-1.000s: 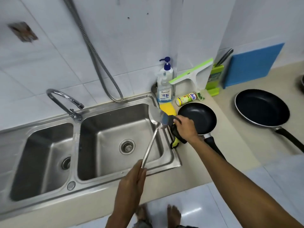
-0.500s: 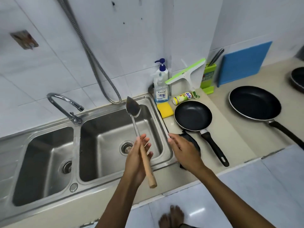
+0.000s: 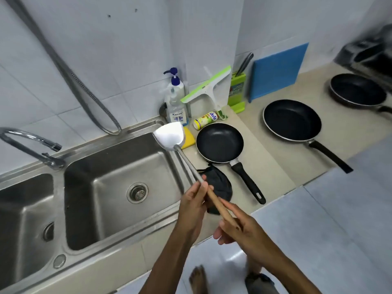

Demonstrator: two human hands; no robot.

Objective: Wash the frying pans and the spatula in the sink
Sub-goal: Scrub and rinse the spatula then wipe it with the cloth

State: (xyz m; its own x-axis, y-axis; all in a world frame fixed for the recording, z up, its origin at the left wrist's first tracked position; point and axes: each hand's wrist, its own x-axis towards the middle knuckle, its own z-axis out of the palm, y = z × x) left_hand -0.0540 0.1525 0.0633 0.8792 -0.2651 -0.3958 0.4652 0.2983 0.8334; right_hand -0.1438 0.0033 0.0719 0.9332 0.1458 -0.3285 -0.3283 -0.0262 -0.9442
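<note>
Steel spatula [image 3: 169,135] held tilted over right rim of sink [image 3: 118,166]; shaft gripped by left hand [image 3: 194,201], wooden handle end pinched by right hand [image 3: 240,229]. Small frying pan [image 3: 219,143] seen on counter [image 3: 265,160] just beside.

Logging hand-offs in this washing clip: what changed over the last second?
The right hand set the black scrubber down on the counter beside the small frying pan, then took hold of the wooden handle end of the spatula. The left hand shifted up to where wood meets metal, still gripping. The blade swung over the basin and back toward the yellow sponge. The large frying pan did not move.
</note>
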